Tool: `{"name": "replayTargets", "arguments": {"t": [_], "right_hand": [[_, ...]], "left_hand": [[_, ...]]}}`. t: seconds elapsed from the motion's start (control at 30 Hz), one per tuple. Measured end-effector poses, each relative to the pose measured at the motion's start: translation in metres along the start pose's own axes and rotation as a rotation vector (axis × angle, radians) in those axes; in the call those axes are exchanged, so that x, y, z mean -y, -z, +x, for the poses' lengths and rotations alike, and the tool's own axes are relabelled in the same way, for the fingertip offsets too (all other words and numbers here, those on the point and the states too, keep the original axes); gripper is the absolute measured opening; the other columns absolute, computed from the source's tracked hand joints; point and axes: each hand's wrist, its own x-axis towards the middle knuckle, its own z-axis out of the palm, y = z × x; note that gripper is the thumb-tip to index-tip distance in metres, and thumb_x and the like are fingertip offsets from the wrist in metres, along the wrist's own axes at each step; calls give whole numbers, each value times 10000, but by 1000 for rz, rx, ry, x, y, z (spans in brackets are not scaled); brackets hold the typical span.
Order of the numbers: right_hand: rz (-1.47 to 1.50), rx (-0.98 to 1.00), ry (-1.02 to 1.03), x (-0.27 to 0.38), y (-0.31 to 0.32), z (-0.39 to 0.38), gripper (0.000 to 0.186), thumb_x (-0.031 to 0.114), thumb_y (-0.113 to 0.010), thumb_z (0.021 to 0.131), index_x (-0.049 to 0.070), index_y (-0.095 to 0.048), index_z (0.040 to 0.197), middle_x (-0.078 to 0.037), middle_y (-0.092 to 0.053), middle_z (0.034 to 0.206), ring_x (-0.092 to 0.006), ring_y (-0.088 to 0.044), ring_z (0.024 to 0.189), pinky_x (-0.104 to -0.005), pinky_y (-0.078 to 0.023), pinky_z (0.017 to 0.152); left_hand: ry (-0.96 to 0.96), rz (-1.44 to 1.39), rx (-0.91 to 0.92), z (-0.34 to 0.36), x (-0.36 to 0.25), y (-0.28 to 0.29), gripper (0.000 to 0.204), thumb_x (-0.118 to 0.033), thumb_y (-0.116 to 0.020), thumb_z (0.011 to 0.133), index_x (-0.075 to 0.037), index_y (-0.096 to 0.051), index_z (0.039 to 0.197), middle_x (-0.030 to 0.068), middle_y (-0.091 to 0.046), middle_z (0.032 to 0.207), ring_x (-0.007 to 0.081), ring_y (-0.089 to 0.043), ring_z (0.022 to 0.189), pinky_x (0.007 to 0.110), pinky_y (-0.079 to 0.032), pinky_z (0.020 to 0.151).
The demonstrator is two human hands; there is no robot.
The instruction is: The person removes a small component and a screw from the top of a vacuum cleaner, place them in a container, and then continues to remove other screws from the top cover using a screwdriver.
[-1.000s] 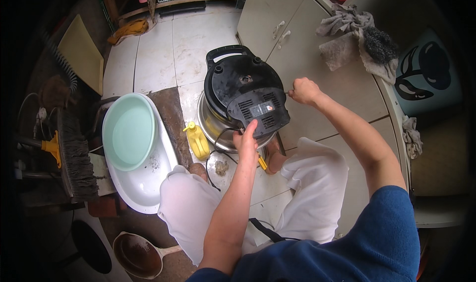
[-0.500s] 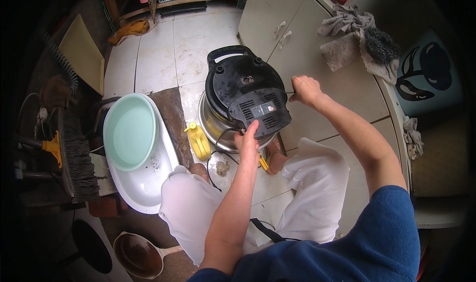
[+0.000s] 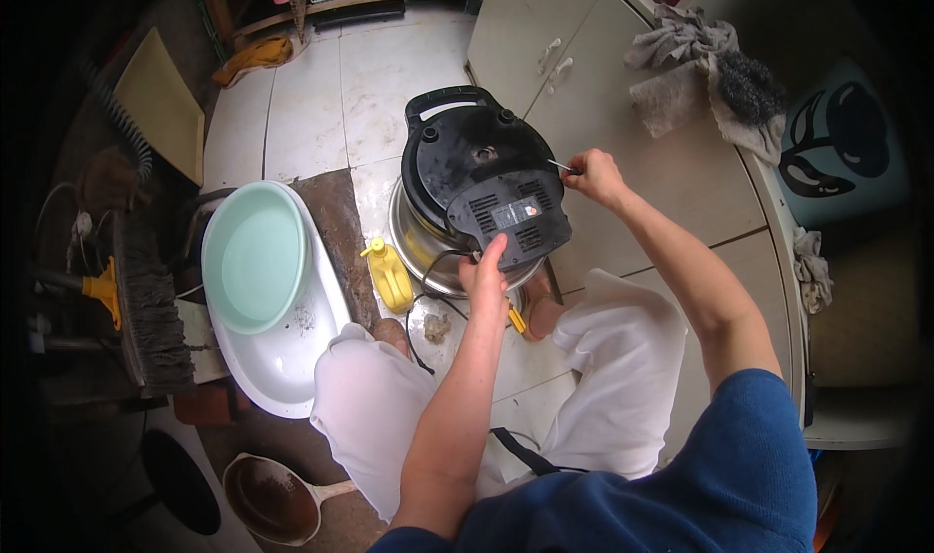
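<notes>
A round black electrical appliance (image 3: 452, 169) with a handle, vent slots and small feet rests underside up on a wide metal pot (image 3: 401, 227). My left hand (image 3: 484, 273) grips its near edge, thumb up on the casing beside the vents. At its right edge my right hand (image 3: 595, 177) is closed on a thin metal-shafted tool (image 3: 561, 165), which looks like a screwdriver. The shaft points left over the rim; its handle is mostly hidden in my fingers. A black power cord (image 3: 420, 334) hangs from the appliance near my left hand.
Left of the pot stand a yellow spray bottle (image 3: 391, 278) and a pale green basin (image 3: 255, 261) set in a white tub (image 3: 326, 310). A brush (image 3: 156, 310) and brown pan (image 3: 275, 499) lie farther left. Grey cabinets (image 3: 632, 144) with rags (image 3: 681, 42) on top flank the right.
My right hand has shifted slightly left to the appliance's edge and turned, so the thin metal shaft now shows. My left hand and the appliance have stayed put.
</notes>
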Motion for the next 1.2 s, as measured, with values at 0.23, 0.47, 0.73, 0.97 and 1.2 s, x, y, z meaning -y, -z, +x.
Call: {"name": "replayTargets", "arguments": {"t": [0.23, 0.47, 0.73, 0.97, 1.2], "right_hand": [[129, 98, -95, -12, 19, -10, 265, 146, -695, 787, 17, -696, 1018, -160, -705, 920, -281, -675, 890, -358, -520, 800], [113, 41, 97, -4, 39, -23, 165, 91, -707, 766, -11, -690, 895, -148, -704, 844, -254, -684, 813, -347, -527, 751], [1, 52, 217, 5, 39, -21, 141, 80, -710, 738, 0, -702, 855, -174, -693, 824, -294, -677, 809, -373, -526, 754], [-65, 83, 200, 6, 36, -16, 150, 74, -699, 739, 6, -707, 872, -184, -690, 848, -312, -671, 848, -386, -523, 778], [-169, 116, 209, 13, 36, -11, 155, 95, -685, 752, 24, -713, 887, -181, -689, 884, -331, -659, 883, -394, -522, 795]], "left_hand": [[14, 8, -2, 0, 0, -1, 512, -252, -801, 717, -44, -465, 1042, 23, -530, 839, 39, -341, 459, 173, -219, 359], [3, 13, -6, 1, 1, 1, 528, -247, -792, 727, -39, -462, 1083, 28, -537, 866, 38, -341, 459, 172, -220, 358], [6, 27, 17, -1, -2, 1, 560, -245, -782, 736, -39, -451, 1137, 28, -537, 915, 35, -347, 478, 165, -227, 363], [10, 22, 3, 0, 0, 1, 540, -245, -789, 730, -40, -457, 1103, 27, -529, 886, 42, -341, 463, 169, -229, 361], [11, 17, -4, 0, 0, 0, 522, -249, -794, 724, -40, -466, 1072, 25, -527, 858, 40, -333, 455, 172, -226, 360]]}}
